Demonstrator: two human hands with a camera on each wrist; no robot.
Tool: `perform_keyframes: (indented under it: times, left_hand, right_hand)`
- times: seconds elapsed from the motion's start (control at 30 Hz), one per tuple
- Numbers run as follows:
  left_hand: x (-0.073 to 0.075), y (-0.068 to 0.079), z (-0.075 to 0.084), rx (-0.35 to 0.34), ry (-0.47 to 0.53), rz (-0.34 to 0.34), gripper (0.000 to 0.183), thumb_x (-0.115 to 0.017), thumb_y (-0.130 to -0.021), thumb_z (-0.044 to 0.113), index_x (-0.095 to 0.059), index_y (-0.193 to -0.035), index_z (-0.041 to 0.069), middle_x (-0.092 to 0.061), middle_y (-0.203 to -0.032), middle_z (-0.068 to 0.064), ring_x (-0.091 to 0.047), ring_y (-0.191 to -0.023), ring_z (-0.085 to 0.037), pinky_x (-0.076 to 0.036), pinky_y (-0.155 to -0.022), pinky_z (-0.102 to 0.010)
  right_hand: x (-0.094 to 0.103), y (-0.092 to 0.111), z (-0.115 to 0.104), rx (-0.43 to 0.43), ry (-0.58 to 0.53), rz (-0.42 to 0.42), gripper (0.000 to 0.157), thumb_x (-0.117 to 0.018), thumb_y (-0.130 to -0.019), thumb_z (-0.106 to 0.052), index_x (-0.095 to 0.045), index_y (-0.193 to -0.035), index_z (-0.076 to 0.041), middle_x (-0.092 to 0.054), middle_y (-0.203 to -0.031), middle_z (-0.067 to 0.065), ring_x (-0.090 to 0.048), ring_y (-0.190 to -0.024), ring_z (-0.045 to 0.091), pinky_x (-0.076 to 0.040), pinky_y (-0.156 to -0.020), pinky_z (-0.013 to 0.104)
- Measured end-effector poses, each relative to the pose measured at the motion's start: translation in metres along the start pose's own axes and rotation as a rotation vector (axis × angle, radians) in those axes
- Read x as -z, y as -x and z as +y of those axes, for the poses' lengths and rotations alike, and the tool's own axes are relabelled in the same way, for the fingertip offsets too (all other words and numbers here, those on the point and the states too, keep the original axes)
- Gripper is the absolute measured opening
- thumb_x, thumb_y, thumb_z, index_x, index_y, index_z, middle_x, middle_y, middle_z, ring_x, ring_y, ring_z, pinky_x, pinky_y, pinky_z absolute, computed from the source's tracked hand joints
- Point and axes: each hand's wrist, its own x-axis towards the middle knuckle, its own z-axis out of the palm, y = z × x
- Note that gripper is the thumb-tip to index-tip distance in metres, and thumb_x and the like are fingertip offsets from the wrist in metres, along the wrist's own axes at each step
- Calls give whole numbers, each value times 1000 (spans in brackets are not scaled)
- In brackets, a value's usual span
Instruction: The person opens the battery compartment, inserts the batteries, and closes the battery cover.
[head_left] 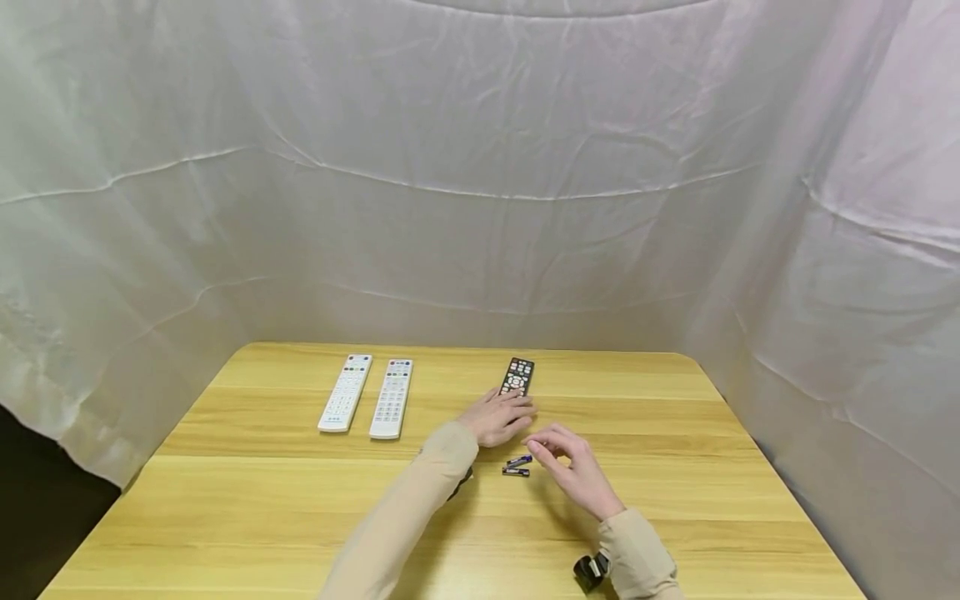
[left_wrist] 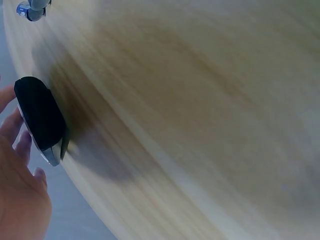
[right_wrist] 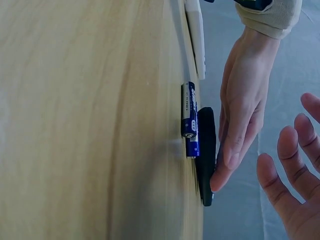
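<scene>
Fingers of my left hand (head_left: 498,418) lie extended on the near end of a black remote control (head_left: 519,372), hiding part of its buttons. In the left wrist view the dark end of the remote (left_wrist: 41,114) shows, with fingertips on its button face. My right hand (head_left: 576,468) is held above the table, its fingers loosely bent and nothing between them. Just left of it lie two small blue-and-black batteries, an upper battery (head_left: 519,460) and a lower battery (head_left: 516,472). The right wrist view has one battery (right_wrist: 188,111) overlapping the other.
Two white remote controls, a left one (head_left: 345,393) and a right one (head_left: 392,400), lie side by side left of my left arm. The wooden table (head_left: 247,500) has rounded far corners. Pale curtains (head_left: 480,250) hang behind it and along both sides.
</scene>
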Motion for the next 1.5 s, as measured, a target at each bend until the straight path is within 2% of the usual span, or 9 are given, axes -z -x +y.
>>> perform_keyframes:
  times: [0.33,0.43,0.53,0.7,0.83,1.0,1.1,1.3,1.5]
  left_hand:
    - [-3,0,-7,14,33,2,46,-36,-109,34,-48,-150,15,-40,-162,-4,-31,-153,-26,-19,-130,-57]
    - [-2,1,-10,20,29,17,46,-39,-109,33,-49,-149,15,-44,-159,-5,-35,-151,-26,-23,-129,-57]
    - [0,4,-12,20,32,51,44,-44,-107,31,-51,-147,13,-50,-154,-8,-43,-145,-27,-31,-126,-52]
    - [0,8,-16,26,8,138,40,-58,-102,23,-59,-140,11,-61,-138,-8,-54,-131,-26,-46,-116,-44]
    - [-1,11,-17,78,-30,183,36,-66,-98,20,-65,-133,17,-66,-129,-3,-56,-124,-24,-54,-105,-47]
    - [0,16,-17,177,-43,204,36,-67,-95,13,-68,-130,22,-66,-132,-3,-55,-129,-28,-51,-104,-60]
    - [1,19,-16,227,-70,213,39,-67,-95,12,-65,-132,23,-65,-133,-5,-55,-129,-30,-52,-101,-62]
    - [-2,25,-13,293,-149,180,65,-73,-90,10,-48,-149,21,-56,-131,-10,-52,-125,-26,-57,-93,-50]
    - [-4,34,-10,375,-175,214,69,-79,-83,7,-51,-146,7,-47,-139,-20,-46,-125,-33,-61,-87,-40]
  right_hand:
    - [0,0,-2,-9,3,1,14,-62,-98,-7,-74,-105,-7,-71,-94,3,-59,-82,-1,-58,-73,21]
    - [0,0,-2,-10,-3,-1,14,-62,-98,-7,-74,-105,-7,-72,-95,9,-59,-82,-1,-58,-73,21]
    - [-1,1,-2,-11,-8,-7,15,-62,-98,-8,-74,-106,-8,-72,-96,13,-60,-83,-1,-58,-74,22]
    - [-1,1,1,-19,-6,-12,15,-62,-99,-8,-74,-107,-7,-72,-97,9,-60,-84,0,-59,-75,24]
    - [-1,2,1,-21,-8,-11,15,-62,-98,-8,-74,-107,-8,-73,-97,7,-60,-84,0,-59,-74,23]
    - [-2,2,1,-14,-14,-11,15,-62,-98,-8,-74,-107,-7,-73,-97,10,-60,-83,0,-58,-74,20]
    - [-2,2,1,-4,-17,-10,15,-62,-98,-7,-74,-107,-5,-73,-97,10,-60,-83,1,-57,-73,20]
    - [-1,1,1,-3,-14,-17,15,-62,-99,-8,-74,-107,-7,-73,-97,11,-60,-83,1,-57,-73,19]
    - [-1,2,-1,-27,-18,-34,15,-61,-99,-10,-74,-107,-8,-73,-99,8,-60,-84,1,-58,-76,21]
